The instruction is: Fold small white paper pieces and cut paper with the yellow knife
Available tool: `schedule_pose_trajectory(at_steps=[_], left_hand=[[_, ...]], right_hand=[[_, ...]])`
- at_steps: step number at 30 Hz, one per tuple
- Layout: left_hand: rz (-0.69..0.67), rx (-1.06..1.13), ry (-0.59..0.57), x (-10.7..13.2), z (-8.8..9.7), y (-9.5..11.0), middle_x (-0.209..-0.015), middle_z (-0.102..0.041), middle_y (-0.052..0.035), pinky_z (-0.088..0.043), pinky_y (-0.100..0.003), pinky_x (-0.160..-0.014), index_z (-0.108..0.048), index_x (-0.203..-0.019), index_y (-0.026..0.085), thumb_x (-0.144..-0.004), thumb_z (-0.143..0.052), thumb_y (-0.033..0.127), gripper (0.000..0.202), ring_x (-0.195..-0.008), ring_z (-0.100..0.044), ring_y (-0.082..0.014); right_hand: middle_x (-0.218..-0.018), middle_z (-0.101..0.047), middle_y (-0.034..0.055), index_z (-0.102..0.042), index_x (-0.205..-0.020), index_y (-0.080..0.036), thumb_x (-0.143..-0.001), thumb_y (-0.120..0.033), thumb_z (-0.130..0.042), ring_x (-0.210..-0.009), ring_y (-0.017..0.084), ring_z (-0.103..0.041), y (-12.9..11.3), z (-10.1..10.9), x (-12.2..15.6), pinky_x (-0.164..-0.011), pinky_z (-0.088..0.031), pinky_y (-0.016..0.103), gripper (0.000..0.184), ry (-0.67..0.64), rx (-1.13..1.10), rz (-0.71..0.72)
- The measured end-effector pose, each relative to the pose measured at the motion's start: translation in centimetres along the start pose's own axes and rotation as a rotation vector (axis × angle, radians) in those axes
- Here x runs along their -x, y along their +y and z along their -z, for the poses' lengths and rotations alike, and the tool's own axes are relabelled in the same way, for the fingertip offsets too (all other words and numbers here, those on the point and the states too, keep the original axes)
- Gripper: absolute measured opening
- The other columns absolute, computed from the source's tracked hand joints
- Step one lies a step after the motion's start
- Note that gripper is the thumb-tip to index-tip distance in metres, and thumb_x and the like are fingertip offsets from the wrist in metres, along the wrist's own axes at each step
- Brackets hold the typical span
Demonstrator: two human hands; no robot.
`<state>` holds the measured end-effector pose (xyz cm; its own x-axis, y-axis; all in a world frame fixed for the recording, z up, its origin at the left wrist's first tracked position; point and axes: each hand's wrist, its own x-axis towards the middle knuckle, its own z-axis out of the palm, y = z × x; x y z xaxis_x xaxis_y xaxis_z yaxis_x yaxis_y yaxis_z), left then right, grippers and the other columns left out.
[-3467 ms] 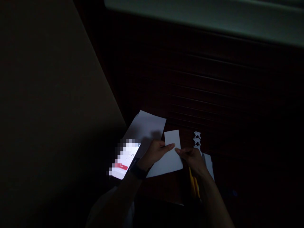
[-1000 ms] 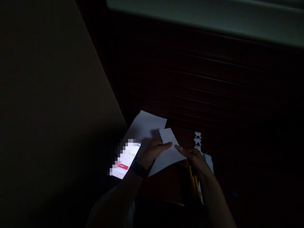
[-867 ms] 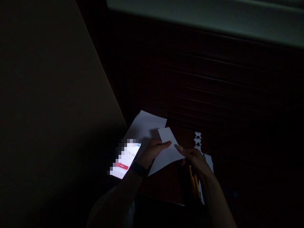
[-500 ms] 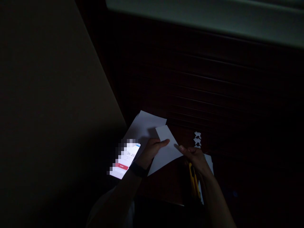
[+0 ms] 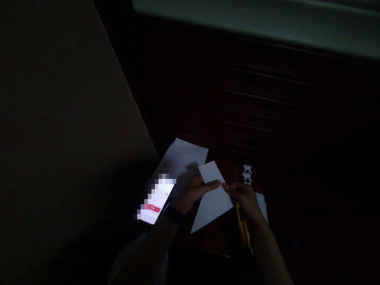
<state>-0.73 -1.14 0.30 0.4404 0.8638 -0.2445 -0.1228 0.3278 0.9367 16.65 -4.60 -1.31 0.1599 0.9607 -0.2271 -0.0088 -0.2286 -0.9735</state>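
Note:
In dim light, both my hands hold one white sheet of paper [image 5: 213,202] above a dark wooden table [image 5: 267,130]. My left hand [image 5: 192,194] pinches it from the left, thumb across its upper part. My right hand [image 5: 242,198] pinches its right edge, fingers closed. The sheet is tilted, its narrow top pointing away from me. Thumb and fingers of the two hands nearly meet at the sheet's right edge.
A lit phone [image 5: 156,200] lies left of my left wrist. Another white sheet [image 5: 181,160] lies on the table behind my hands. A yellow utility knife [image 5: 242,227] and paper scraps [image 5: 246,174] lie to the right. A pale wall [image 5: 59,138] fills the left.
The held sheet has turned and shifted a little lower and to the right between my hands. My left thumb has slid across toward my right fingers.

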Motion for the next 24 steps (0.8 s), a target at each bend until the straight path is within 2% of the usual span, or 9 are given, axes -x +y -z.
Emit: schedule_pose_trajectory(at_steps=[7, 11, 13, 16, 19, 21, 24], left_hand=[[-0.003, 0.016, 0.229, -0.8, -0.3, -0.9, -0.073, -0.069, -0.0077, -0.046, -0.027, -0.052, -0.066, -0.08, 0.011, -0.07, -0.068, 0.041, 0.031, -0.061, -0.063, -0.0184], [-0.055, -0.011, 0.353, -1.1, 0.7, -0.6, -0.075, -0.069, -0.008, -0.047, -0.027, -0.053, -0.065, -0.081, 0.011, -0.071, -0.066, 0.044, 0.034, -0.064, -0.064, -0.0196], [-0.096, -0.028, 0.399, -1.0, 1.3, -0.4, -0.082, -0.069, -0.0089, -0.048, -0.028, -0.057, -0.065, -0.086, 0.012, -0.071, -0.066, 0.045, 0.037, -0.071, -0.065, -0.0209], [-0.117, -0.051, 0.355, -0.8, 1.6, -0.3, -0.087, -0.069, -0.0095, -0.048, -0.028, -0.06, -0.065, -0.09, 0.012, -0.071, -0.066, 0.045, 0.038, -0.076, -0.065, -0.0217], [-0.095, -0.067, 0.215, -0.5, 1.0, -0.1, -0.083, -0.069, -0.0095, -0.048, -0.028, -0.058, -0.066, -0.086, 0.012, -0.071, -0.065, 0.044, 0.035, -0.072, -0.065, -0.021], [-0.065, -0.078, 0.165, -0.4, 0.5, -0.1, -0.079, -0.069, -0.0092, -0.047, -0.027, -0.055, -0.066, -0.083, 0.011, -0.071, -0.066, 0.042, 0.033, -0.068, -0.064, -0.0202], [-0.025, -0.08, 0.175, -0.5, -0.1, -0.3, -0.074, -0.069, -0.0082, -0.045, -0.025, -0.051, -0.066, -0.076, 0.011, -0.07, -0.067, 0.04, 0.029, -0.062, -0.063, -0.0184]], right_hand=[[-0.05, -0.056, -0.0022, -0.06, -0.055, -0.016, -0.068, -0.047, -0.068, -0.045, 0.01, -0.046, -0.8, -0.2, 0.4, -0.047, -0.033, 0.023, 0.034, -0.029, 0.131, 0.016], [-0.055, -0.062, 0.0026, -0.063, -0.057, -0.016, -0.073, -0.048, -0.064, -0.05, 0.013, -0.053, -0.8, 1.4, 0.3, -0.052, -0.038, 0.025, 0.036, -0.115, 0.189, 0.042], [-0.059, -0.065, 0.0044, -0.064, -0.061, -0.015, -0.074, -0.047, -0.064, -0.053, 0.015, -0.056, -0.6, 2.3, 0.1, -0.055, -0.04, 0.026, 0.034, -0.069, 0.2, 0.052], [-0.071, -0.068, 0.0067, -0.067, -0.069, -0.016, -0.074, -0.044, -0.064, -0.067, 0.018, -0.06, -0.5, 2.6, -0.2, -0.064, -0.043, 0.028, 0.029, 0.075, 0.164, 0.113], [-0.088, -0.07, 0.0072, -0.069, -0.088, -0.017, -0.075, -0.042, -0.065, -0.08, 0.021, -0.061, -0.4, 1.4, -0.3, -0.068, -0.044, 0.028, 0.028, 0.031, 0.088, 0.113], [-0.08, -0.07, 0.0059, -0.07, -0.088, -0.016, -0.075, -0.043, -0.063, -0.07, 0.019, -0.061, -0.1, 0.4, -0.3, -0.06, -0.043, 0.026, 0.03, -0.028, 0.065, 0.074], [-0.064, -0.066, 0.0032, -0.071, -0.077, -0.014, -0.074, -0.043, -0.064, -0.055, 0.014, -0.055, 0.4, -0.4, -0.3, -0.05, -0.037, 0.023, 0.03, -0.049, 0.073, 0.046]])
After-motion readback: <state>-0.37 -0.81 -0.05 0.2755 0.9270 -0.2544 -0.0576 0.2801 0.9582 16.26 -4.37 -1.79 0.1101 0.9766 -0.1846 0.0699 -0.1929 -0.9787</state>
